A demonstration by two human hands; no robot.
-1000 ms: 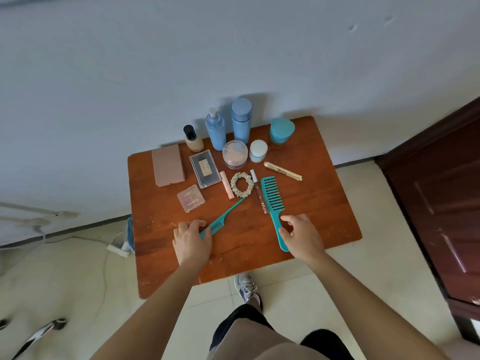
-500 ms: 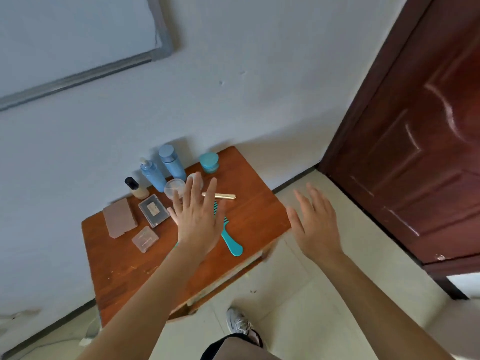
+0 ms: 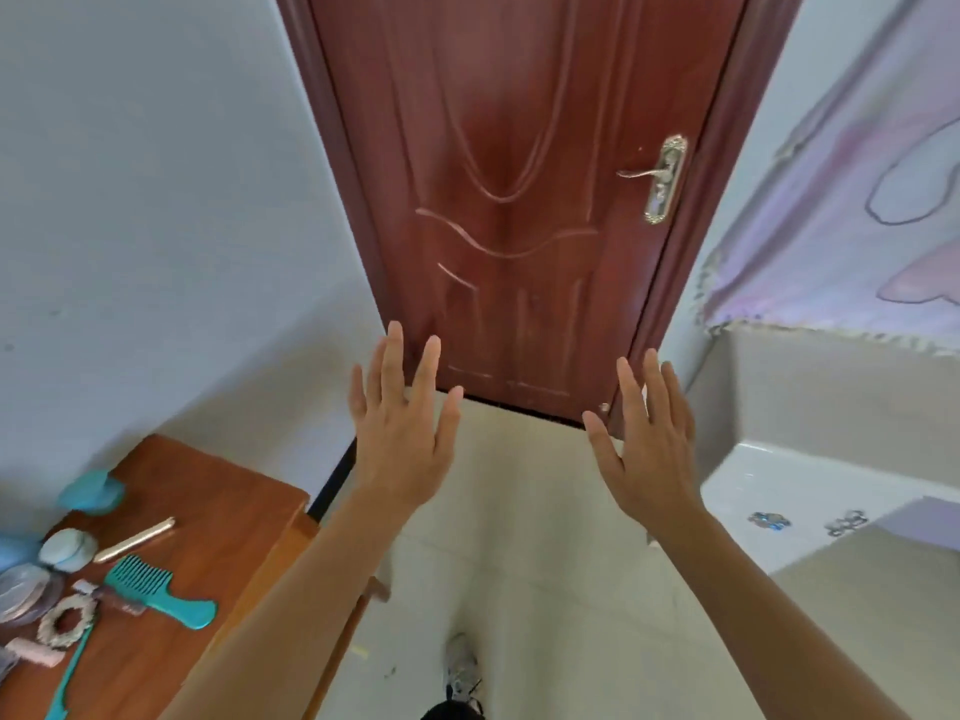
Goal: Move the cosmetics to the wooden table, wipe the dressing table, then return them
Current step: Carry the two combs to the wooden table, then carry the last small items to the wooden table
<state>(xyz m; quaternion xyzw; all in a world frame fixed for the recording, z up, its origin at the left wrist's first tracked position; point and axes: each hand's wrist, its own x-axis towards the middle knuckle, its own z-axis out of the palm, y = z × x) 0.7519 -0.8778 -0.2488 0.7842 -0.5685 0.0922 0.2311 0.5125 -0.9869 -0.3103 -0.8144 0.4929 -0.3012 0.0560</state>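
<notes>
The wooden table [image 3: 228, 506] is at the lower left. On it lie a wide teal comb [image 3: 156, 595], a teal tail comb [image 3: 70, 678], a gold tube [image 3: 135, 538], a beige scrunchie [image 3: 67, 623], a teal jar [image 3: 91, 492], a small white jar [image 3: 67, 549] and a clear round pot [image 3: 23, 592]. My left hand [image 3: 402, 433] and my right hand [image 3: 647, 444] are raised in front of me with fingers spread, holding nothing, over the floor and away from the table. A white surface [image 3: 795, 480] shows at the right.
A dark red door [image 3: 519, 200] with a brass handle [image 3: 660, 176] stands straight ahead, shut. Pale floor tiles [image 3: 519, 563] run between the table and the white surface, which carries two small shiny items [image 3: 769, 520]. My shoe [image 3: 462, 667] is at the bottom.
Both hands left the combs on the table and rose empty. My view swung right, from the table to the door, so the table slid to the lower left.
</notes>
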